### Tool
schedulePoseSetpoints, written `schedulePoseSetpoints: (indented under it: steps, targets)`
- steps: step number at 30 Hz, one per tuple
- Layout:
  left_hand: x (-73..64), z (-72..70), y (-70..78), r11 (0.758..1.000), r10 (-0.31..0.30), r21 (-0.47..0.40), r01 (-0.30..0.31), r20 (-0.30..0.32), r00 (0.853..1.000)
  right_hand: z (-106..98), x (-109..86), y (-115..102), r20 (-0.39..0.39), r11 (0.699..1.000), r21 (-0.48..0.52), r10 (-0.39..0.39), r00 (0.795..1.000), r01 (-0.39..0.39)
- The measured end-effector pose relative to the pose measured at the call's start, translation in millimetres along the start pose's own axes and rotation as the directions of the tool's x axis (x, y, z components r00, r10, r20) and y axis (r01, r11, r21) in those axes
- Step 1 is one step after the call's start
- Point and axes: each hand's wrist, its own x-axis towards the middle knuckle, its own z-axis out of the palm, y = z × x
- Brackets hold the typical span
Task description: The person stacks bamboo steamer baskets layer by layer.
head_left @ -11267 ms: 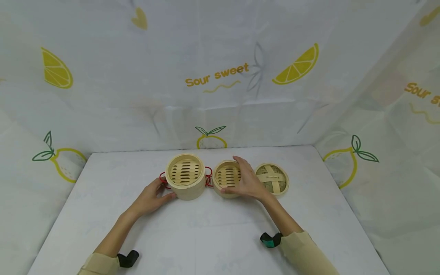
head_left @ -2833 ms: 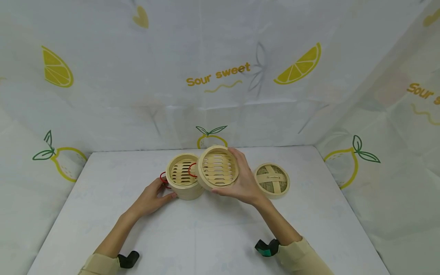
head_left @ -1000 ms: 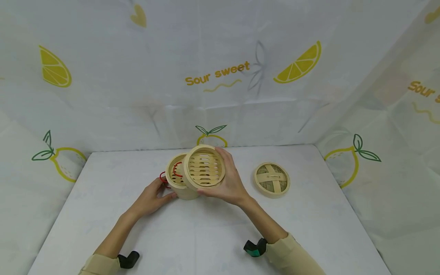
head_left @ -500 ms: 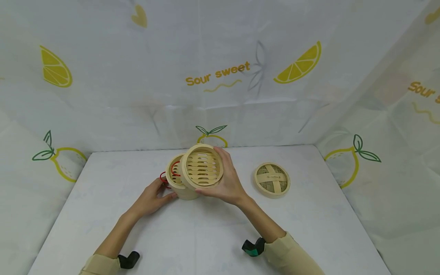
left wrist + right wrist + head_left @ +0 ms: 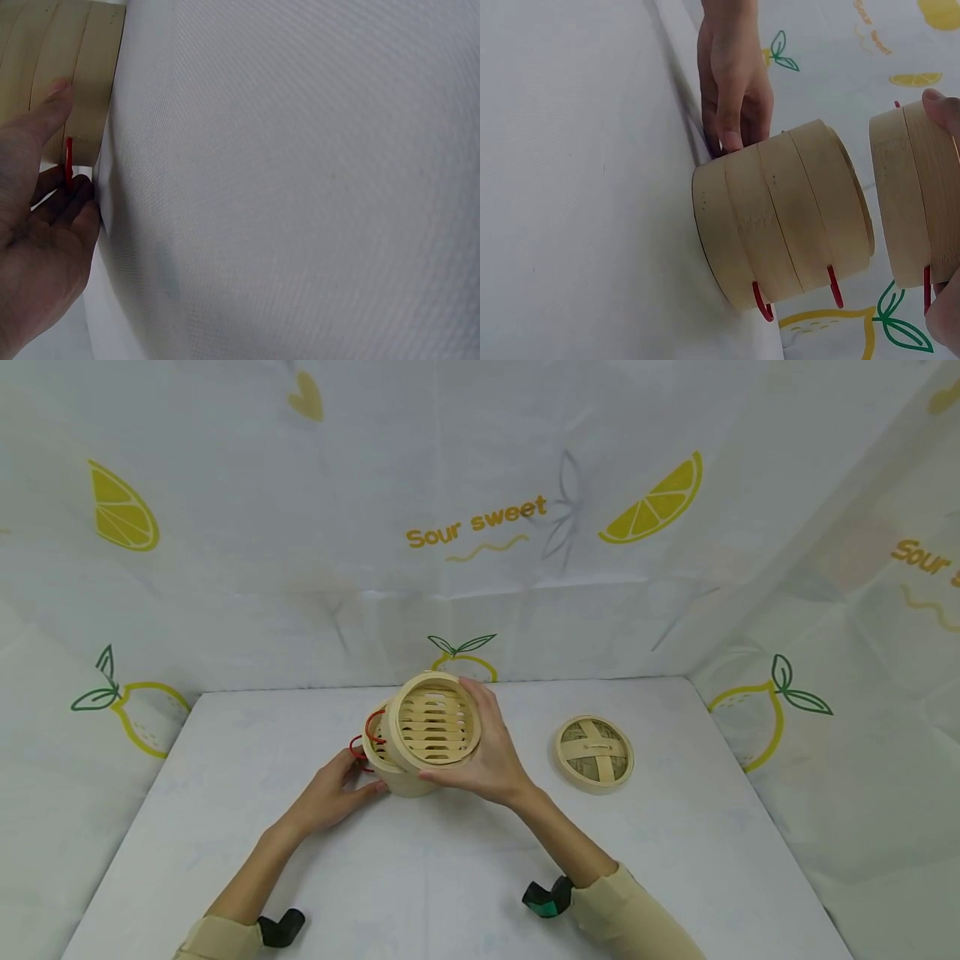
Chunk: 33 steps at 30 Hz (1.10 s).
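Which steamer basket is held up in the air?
The tilted basket in the right hand; the stacked baskets touched by the left hand stand on the table.

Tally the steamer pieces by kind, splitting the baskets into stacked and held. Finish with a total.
Stacked baskets: 2
Held basket: 1, in the right hand
Lid: 1
Total: 4
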Motion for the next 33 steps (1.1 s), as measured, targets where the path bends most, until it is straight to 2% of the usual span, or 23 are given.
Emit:
schedulePoseSetpoints:
  steps: [19,26,33]
  targets:
    - [-2.3,0.1,3.3,1.0,0.016,0.016,-0.015,-0.023,1.0,7,10.0,-4,-0.009,1.0,0.008,-0.007,1.0,0.007]
    - [-2.6,-0.4,2.6,0.999,0.04,0.017,-0.039,-0.024,0.999,10,13.9,-7,-0.006,1.0,0.005,-0.012,1.0,0.012]
    - [-2.2,0.0,0.5,0.999,0.003,0.036,-0.003,-0.025,1.0,13,16.0,-8,0.011,1.0,-0.006,0.002,1.0,-0.002]
